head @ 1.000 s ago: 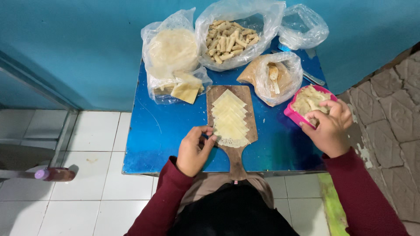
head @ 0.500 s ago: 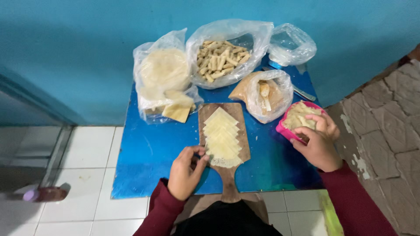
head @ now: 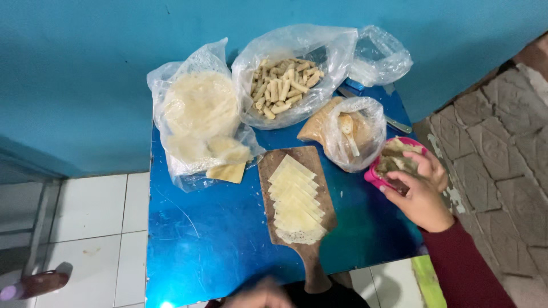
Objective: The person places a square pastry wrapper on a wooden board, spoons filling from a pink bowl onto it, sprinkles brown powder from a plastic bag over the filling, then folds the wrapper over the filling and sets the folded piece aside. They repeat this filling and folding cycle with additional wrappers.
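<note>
My right hand (head: 421, 193) is closed on the near rim of a small pink bowl (head: 374, 175) of filling at the right edge of the blue table (head: 200, 239). My left hand (head: 257, 294) is a blur at the bottom edge, just off the table's front, apart from the wooden board's handle; what it holds cannot be seen. The wooden cutting board (head: 308, 157) lies in the middle, with a row of overlapping pale dough sheets (head: 294, 199) on it.
At the back stand a bag of round wrappers (head: 200, 114), a bag of rolled pieces (head: 282, 85), a crumpled clear bag (head: 379, 57) and a bag with a spoon (head: 351, 134). White floor tiles lie left, stone paving right. A teal wall runs behind.
My left hand has drawn back from the board's left edge to the table's front. The view has moved closer. My right hand stays at the pink bowl.
</note>
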